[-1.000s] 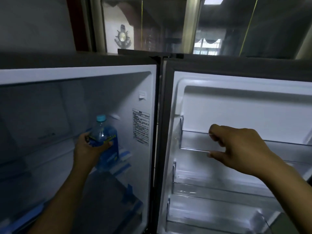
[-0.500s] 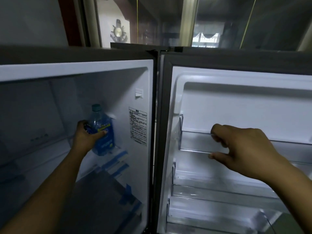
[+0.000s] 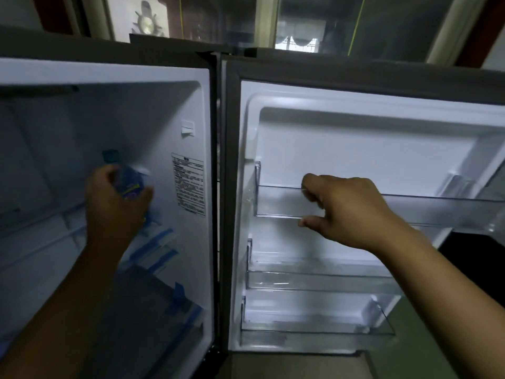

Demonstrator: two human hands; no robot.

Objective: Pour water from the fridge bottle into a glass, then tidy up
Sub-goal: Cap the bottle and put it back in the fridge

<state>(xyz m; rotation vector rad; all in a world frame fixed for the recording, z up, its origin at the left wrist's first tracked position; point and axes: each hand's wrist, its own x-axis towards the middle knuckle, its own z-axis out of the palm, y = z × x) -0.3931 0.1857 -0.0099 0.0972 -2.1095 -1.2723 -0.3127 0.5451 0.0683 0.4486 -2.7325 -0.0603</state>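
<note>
The fridge stands open in front of me. Inside it, near the right wall, is the water bottle (image 3: pixel 130 184), clear with a blue label and a teal cap, leaning a little to the left. My left hand (image 3: pixel 114 209) is wrapped around its body from the front and hides its lower half, so I cannot tell whether it rests on the shelf. My right hand (image 3: pixel 347 209) is on the open door, fingers curled over the rim of the top door shelf (image 3: pixel 423 199) and thumb under it. No glass is in view.
The fridge door (image 3: pixel 355 138) is swung open on the right, with three clear plastic shelves holding nothing. Blue tape strips (image 3: pixel 155 246) sit on the inner shelf edges. A printed sticker (image 3: pixel 188 184) is on the right inner wall. A glass cabinet rises behind the fridge.
My left hand has moved the bottle deeper into the fridge and away from the stickered wall, and it now leans. My right hand has stayed on the door shelf.
</note>
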